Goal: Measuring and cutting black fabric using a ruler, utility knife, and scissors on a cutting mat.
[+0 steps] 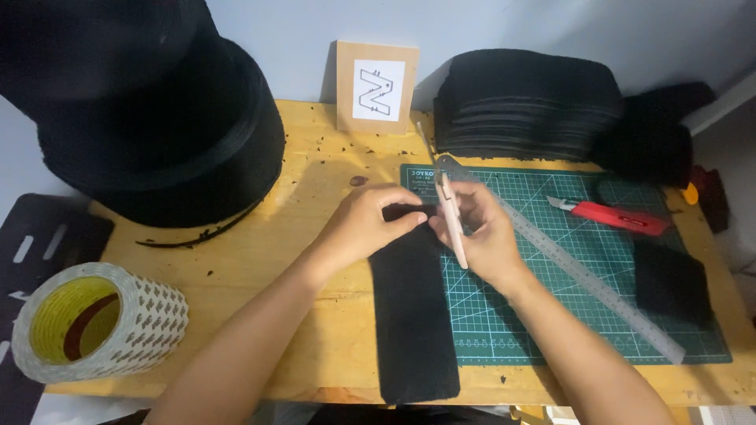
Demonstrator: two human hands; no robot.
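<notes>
Head view, looking down at a wooden table (315,181). Two bare hands meet at centre over the top end of a long black fabric strip (413,323). The strip lies lengthwise from centre down to the table's near edge at 6 o'clock, half on wood, half on the left edge of a green cutting mat (551,315).

Left hand (370,224): fingers curled, thumb and forefinger pinching the strip's top end. Right hand (484,232): closed around a slim pale pink tool (453,224), prob. a pen-type cutter or marker, can't tell which; its tip points to 12 o'clock, its tail to 6. The two hands' fingertips nearly touch.

Around them:
- Steel ruler (583,279) lies diagonally on the mat, from behind the right hand toward 4 o'clock.
- Red utility knife (614,216) on the mat at 2 o'clock, well apart from the hands.
- Small black fabric piece (673,283) on the mat's right side, at 3 o'clock.
- Stack of black cut pieces (528,102) at 1 o'clock, against the wall.
- Small wooden card stand w/ a white label (376,86) at 12 o'clock.
- Large roll of black material (157,118) at 10 o'clock.
- Roll of double-sided tape (98,319), patterned white liner, yellowish core, at 8 o'clock on the table's left edge.

Dark crumbs of scrap dot the wood near the top.
</notes>
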